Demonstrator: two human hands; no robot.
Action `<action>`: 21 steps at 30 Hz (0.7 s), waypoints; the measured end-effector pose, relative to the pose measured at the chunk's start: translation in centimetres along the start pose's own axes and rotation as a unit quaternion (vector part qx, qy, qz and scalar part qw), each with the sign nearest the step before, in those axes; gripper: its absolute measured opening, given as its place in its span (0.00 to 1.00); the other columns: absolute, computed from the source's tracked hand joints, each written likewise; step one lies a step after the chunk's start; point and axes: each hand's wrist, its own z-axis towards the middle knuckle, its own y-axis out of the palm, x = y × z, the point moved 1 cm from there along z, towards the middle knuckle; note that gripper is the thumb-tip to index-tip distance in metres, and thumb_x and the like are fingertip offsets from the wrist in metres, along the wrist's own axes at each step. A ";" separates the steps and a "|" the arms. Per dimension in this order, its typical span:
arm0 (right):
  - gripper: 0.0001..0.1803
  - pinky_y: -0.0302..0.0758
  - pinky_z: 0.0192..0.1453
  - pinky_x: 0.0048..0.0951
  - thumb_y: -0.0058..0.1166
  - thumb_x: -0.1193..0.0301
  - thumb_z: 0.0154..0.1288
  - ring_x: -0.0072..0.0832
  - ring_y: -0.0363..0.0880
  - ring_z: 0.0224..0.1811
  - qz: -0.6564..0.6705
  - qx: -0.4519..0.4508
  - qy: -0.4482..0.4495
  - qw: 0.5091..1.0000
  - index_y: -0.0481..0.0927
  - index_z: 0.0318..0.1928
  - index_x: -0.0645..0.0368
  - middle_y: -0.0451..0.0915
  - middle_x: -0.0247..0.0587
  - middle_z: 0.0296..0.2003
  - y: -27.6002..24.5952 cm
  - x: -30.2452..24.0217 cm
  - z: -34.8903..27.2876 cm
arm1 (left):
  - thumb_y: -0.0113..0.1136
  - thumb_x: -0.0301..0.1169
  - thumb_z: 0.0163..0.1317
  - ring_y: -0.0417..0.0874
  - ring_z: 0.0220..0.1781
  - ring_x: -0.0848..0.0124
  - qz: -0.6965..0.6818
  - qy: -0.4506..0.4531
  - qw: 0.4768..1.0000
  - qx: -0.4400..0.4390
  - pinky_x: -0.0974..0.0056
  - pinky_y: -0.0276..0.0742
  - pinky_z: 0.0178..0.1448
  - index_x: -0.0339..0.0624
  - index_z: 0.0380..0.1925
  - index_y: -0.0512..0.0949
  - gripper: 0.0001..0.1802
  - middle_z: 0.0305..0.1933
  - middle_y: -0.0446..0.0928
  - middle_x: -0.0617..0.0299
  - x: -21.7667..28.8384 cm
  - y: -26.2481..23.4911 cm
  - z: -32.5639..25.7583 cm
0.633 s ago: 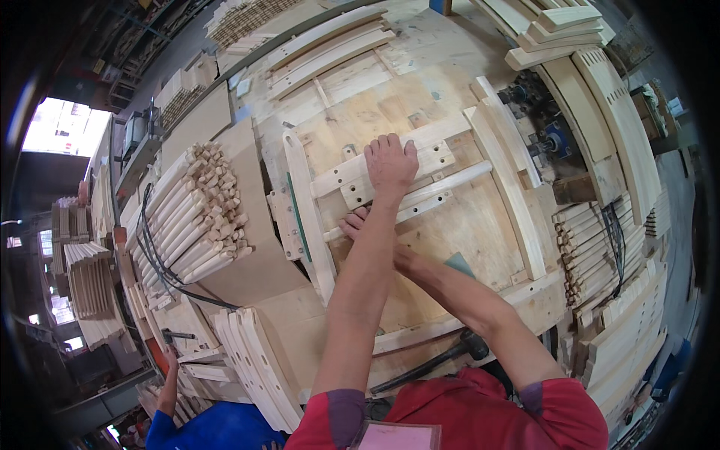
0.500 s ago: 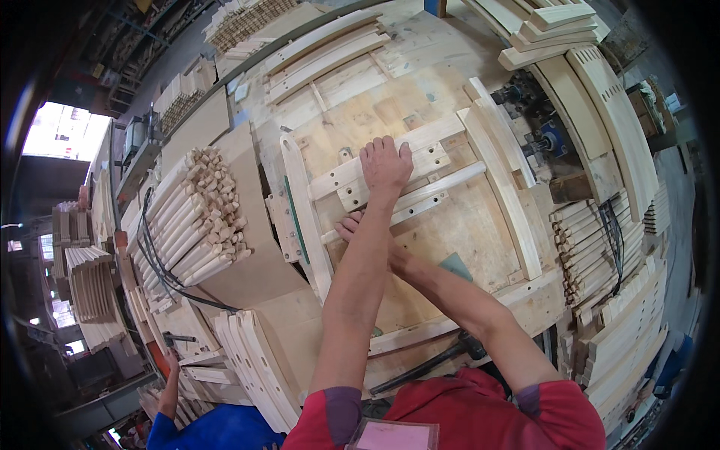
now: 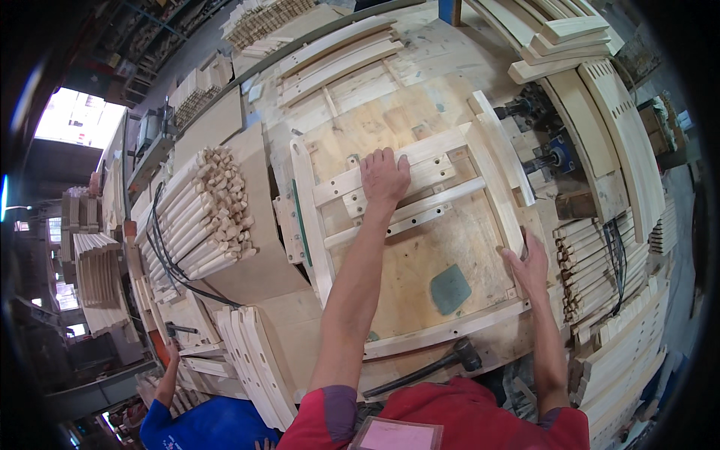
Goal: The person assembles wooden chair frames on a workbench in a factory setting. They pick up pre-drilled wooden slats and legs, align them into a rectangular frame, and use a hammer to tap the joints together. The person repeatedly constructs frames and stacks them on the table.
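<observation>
Left hand [image 3: 385,178]: palm down, fingers together, laid over rail [image 3: 337,186] and drilled block [image 3: 439,167]; grip cannot be told.
Right hand [image 3: 529,266]: thumb spread from fingers, at post [image 3: 495,187]; grip cannot be told.
Frame [image 3: 321,251]: under both hands.
Mallet [image 3: 439,367]: between forearms.
Spindles [image 3: 199,225]: well left of left hand.

left hand [image 3: 385,178] palm-down, right hand [image 3: 529,265] farther back
</observation>
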 end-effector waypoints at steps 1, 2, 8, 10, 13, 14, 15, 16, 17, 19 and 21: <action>0.41 0.70 0.67 0.47 0.69 0.59 0.59 0.53 0.74 0.63 0.050 -0.056 0.023 0.997 0.70 0.69 0.64 0.77 0.57 0.59 -0.3 0.3 0.0 | 0.55 0.45 0.68 0.78 0.51 0.51 0.001 0.004 1.000 -0.002 0.49 0.68 0.60 0.39 0.40 0.78 0.18 0.43 0.80 0.49 -0.1 -0.1 0.0; 0.41 0.72 0.63 0.47 0.70 0.58 0.57 0.52 0.76 0.59 0.066 -0.054 0.019 0.996 0.72 0.68 0.63 0.79 0.58 0.55 -0.2 0.2 -0.2 | 0.56 0.45 0.67 0.78 0.50 0.52 0.005 0.001 1.000 -0.004 0.49 0.68 0.60 0.39 0.39 0.79 0.18 0.43 0.80 0.49 -0.1 -0.2 0.1; 0.39 0.71 0.64 0.48 0.69 0.59 0.58 0.55 0.74 0.58 0.045 -0.010 -0.001 0.999 0.71 0.66 0.65 0.78 0.58 0.54 1.2 -0.1 -0.6 | 0.58 0.44 0.66 0.78 0.50 0.52 0.005 0.003 1.000 -0.009 0.50 0.68 0.61 0.38 0.38 0.79 0.18 0.42 0.80 0.49 -0.1 -0.6 0.0; 0.40 0.71 0.64 0.48 0.69 0.59 0.58 0.55 0.74 0.58 0.029 0.008 -0.006 1.000 0.70 0.67 0.66 0.78 0.58 0.55 1.7 -0.2 -0.9 | 0.58 0.44 0.66 0.78 0.51 0.53 -0.003 0.007 1.000 -0.007 0.50 0.68 0.61 0.37 0.38 0.79 0.18 0.43 0.80 0.49 -0.3 -0.7 -0.1; 0.41 0.71 0.63 0.48 0.68 0.59 0.58 0.56 0.73 0.59 -0.005 0.029 -0.018 0.999 0.69 0.67 0.68 0.77 0.59 0.56 2.3 -0.3 -1.1 | 0.56 0.45 0.68 0.77 0.53 0.52 -0.014 0.013 1.000 0.002 0.48 0.67 0.61 0.37 0.40 0.80 0.20 0.43 0.79 0.47 -0.8 -1.2 -0.2; 0.41 0.71 0.63 0.48 0.68 0.59 0.58 0.56 0.73 0.59 -0.018 0.035 -0.020 0.999 0.69 0.67 0.69 0.76 0.59 0.56 2.3 -0.2 -1.1 | 0.56 0.45 0.68 0.76 0.53 0.52 -0.006 -0.001 1.000 0.013 0.48 0.67 0.62 0.37 0.40 0.81 0.20 0.43 0.79 0.47 -0.8 -1.3 -0.4; 0.39 0.72 0.62 0.48 0.68 0.60 0.58 0.56 0.73 0.58 -0.023 0.042 -0.016 0.999 0.70 0.66 0.68 0.77 0.59 0.55 2.3 -0.1 -1.1 | 0.56 0.45 0.68 0.76 0.54 0.52 0.003 -0.016 1.000 0.024 0.48 0.67 0.62 0.36 0.39 0.81 0.20 0.44 0.79 0.47 -0.8 -1.5 -0.6; 0.38 0.72 0.62 0.48 0.68 0.61 0.58 0.56 0.74 0.57 -0.022 0.046 -0.015 0.999 0.71 0.65 0.67 0.77 0.58 0.54 2.4 -0.4 -1.2 | 0.56 0.45 0.68 0.76 0.54 0.52 0.016 -0.033 0.999 0.034 0.49 0.67 0.63 0.36 0.39 0.82 0.21 0.44 0.79 0.47 -1.2 -1.8 -0.9; 0.37 0.72 0.61 0.48 0.68 0.61 0.58 0.55 0.74 0.56 -0.022 0.050 -0.014 0.998 0.72 0.64 0.66 0.77 0.58 0.53 2.3 -0.5 -1.2 | 0.56 0.45 0.68 0.76 0.54 0.52 0.010 -0.034 0.999 0.033 0.49 0.67 0.63 0.36 0.39 0.82 0.21 0.44 0.79 0.47 -1.3 -1.9 -0.9; 0.34 0.73 0.59 0.48 0.69 0.62 0.57 0.55 0.76 0.54 -0.010 0.029 -0.019 0.999 0.74 0.61 0.63 0.78 0.57 0.49 1.9 -0.7 -0.9 | 0.56 0.45 0.68 0.76 0.54 0.52 0.001 -0.036 0.999 0.029 0.49 0.67 0.63 0.35 0.37 0.83 0.21 0.44 0.79 0.47 -1.8 -2.1 -0.9; 0.32 0.73 0.57 0.48 0.69 0.62 0.56 0.54 0.77 0.53 0.005 0.023 -0.022 0.999 0.75 0.59 0.62 0.79 0.55 0.46 1.6 -1.2 -0.9 | 0.56 0.45 0.67 0.77 0.53 0.52 0.010 -0.031 0.999 0.013 0.49 0.68 0.63 0.35 0.37 0.83 0.21 0.44 0.80 0.47 -2.2 -2.1 -1.1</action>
